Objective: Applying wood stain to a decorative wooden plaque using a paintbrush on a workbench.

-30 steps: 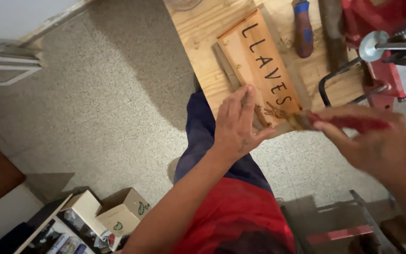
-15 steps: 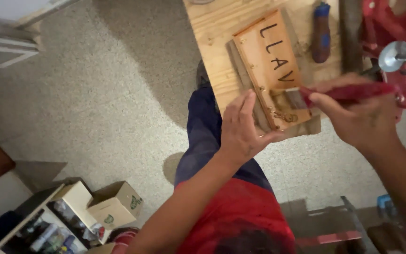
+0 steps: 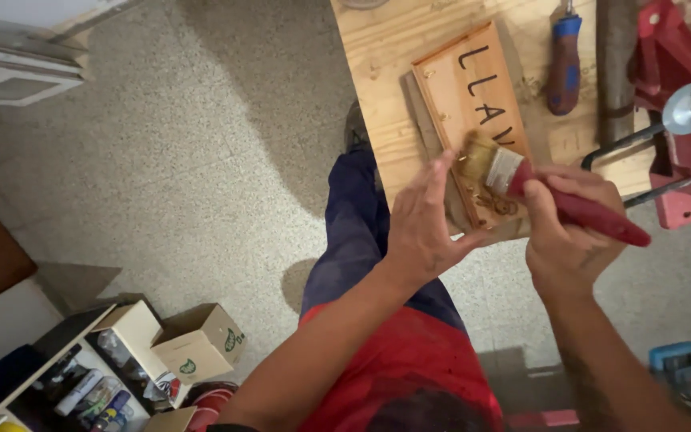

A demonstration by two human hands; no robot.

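A rectangular wooden plaque (image 3: 473, 104) with dark burned letters lies on a pale wooden workbench (image 3: 377, 72). My left hand (image 3: 425, 220) presses flat, fingers spread, against the plaque's near left edge. My right hand (image 3: 565, 228) grips the red handle of a flat paintbrush (image 3: 513, 176). Its yellowish bristles rest on the plaque's lower part, just beside my left fingertips. The plaque's near end is hidden under both hands.
A screwdriver with a blue and brown handle (image 3: 561, 60) lies on the bench right of the plaque. A red vise (image 3: 681, 120) stands at the bench's right end. Cardboard boxes (image 3: 197, 344) and a shelf with cans (image 3: 81, 384) sit on the speckled floor at lower left.
The brush has swung round from pointing left across the plaque's near end to bristles up on its lower face. My left hand stays on the plaque's edge.
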